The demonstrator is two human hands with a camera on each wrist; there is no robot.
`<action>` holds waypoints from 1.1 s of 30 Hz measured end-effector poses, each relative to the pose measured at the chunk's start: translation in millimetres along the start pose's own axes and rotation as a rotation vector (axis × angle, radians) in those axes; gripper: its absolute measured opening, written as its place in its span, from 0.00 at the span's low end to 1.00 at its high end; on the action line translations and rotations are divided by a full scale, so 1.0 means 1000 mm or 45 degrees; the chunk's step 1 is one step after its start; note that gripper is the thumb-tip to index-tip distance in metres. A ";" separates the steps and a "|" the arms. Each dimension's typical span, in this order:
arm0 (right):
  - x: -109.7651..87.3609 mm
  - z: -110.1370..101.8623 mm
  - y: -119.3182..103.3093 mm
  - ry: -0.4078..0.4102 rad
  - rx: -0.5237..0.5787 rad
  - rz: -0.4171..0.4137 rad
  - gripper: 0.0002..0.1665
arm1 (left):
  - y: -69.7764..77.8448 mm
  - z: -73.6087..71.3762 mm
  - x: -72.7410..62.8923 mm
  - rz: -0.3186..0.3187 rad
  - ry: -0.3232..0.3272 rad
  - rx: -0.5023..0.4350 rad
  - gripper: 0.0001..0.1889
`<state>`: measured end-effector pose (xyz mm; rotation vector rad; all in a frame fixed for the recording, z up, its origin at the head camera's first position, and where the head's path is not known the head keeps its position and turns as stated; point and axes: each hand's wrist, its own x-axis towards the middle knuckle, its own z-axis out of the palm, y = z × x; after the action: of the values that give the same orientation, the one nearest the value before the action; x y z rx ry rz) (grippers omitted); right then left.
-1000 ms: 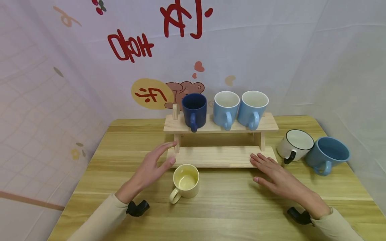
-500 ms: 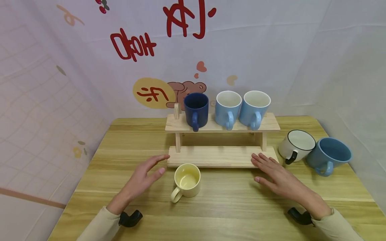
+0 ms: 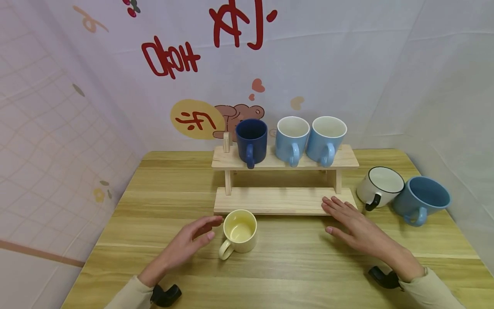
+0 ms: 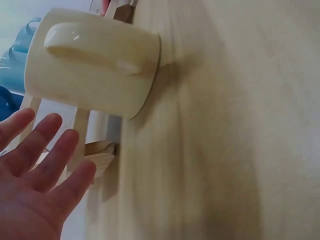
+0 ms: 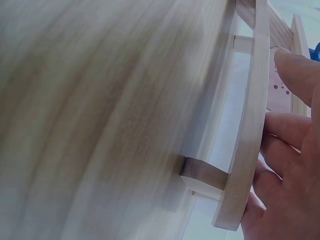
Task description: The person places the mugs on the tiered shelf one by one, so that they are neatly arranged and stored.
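Observation:
A pale yellow mug (image 3: 240, 234) stands upright on the table in front of a two-tier wooden rack (image 3: 270, 201), its handle toward the front left. My left hand (image 3: 185, 245) hovers just left of that mug, fingers spread and slightly bent; the left wrist view shows a gap between the fingertips (image 4: 52, 120) and the yellow mug. My right hand (image 3: 354, 227) rests its fingers on the right end of the rack's lower shelf, against the front edge in the right wrist view. On the upper shelf stand a dark blue mug (image 3: 251, 141) and two light blue mugs (image 3: 292, 143), handles forward.
Right of the rack, a white mug (image 3: 380, 189) with a black rim and handle touches a wider blue mug (image 3: 424, 199). A printed white cloth (image 3: 328, 64) hangs behind and beside the wooden table (image 3: 278, 274).
My left hand has drawn back from the rack's left end toward the front, then closer to the yellow mug's left side. The right hand stays on the shelf; the view shifted slightly.

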<state>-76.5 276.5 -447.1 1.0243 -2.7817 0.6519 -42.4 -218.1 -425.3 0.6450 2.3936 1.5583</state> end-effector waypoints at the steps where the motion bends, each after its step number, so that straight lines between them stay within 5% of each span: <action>1: 0.000 0.000 0.000 0.000 0.000 0.000 0.40 | -0.001 0.001 -0.001 -0.005 -0.013 -0.017 0.21; 20: -0.001 -0.001 0.000 -0.006 0.002 0.017 0.40 | -0.009 0.008 -0.008 -0.122 -0.232 -0.253 0.17; 33: -0.001 -0.001 -0.001 -0.018 0.016 0.026 0.39 | -0.009 0.019 -0.002 -0.068 -0.342 -0.517 0.22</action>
<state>-75.2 276.7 -445.8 1.0086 -2.8071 0.6683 -35.3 -206.1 -441.3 0.6470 1.8160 1.7385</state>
